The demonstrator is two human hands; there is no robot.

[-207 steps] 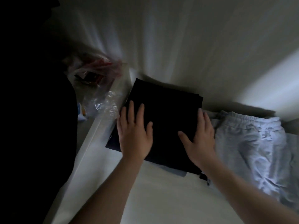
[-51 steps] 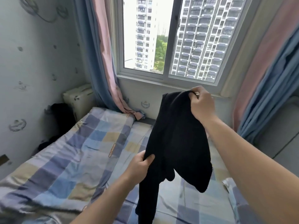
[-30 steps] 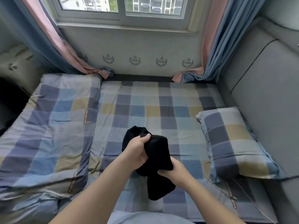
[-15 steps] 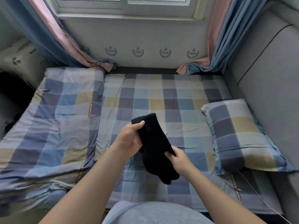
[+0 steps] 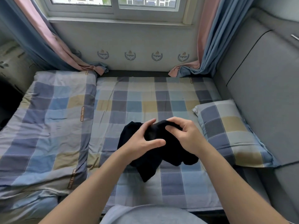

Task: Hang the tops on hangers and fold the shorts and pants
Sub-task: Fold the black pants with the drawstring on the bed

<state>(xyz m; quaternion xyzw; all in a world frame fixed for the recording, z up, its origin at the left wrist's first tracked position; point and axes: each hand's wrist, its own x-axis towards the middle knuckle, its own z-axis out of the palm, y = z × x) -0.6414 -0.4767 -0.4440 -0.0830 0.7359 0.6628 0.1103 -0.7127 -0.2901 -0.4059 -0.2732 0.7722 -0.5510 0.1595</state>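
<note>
The left hand (image 5: 143, 143) and right hand (image 5: 186, 136) both grip the bunched black garment (image 5: 150, 167), which looks light, soft and floppy, best held by its edge.

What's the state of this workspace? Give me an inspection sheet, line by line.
Surface: checked blue, grey and yellow bedsheet, lying flat.
Job's things: crumpled black fabric garment, held over the bedsheet.
Clutter: checked pillow at right; folded checked quilt at left.
Hands: left hand and right hand both grip the garment.
Cables: nothing seen.
Surroundings: white-framed window, pink-and-blue curtains, grey padded panel at right.
</note>
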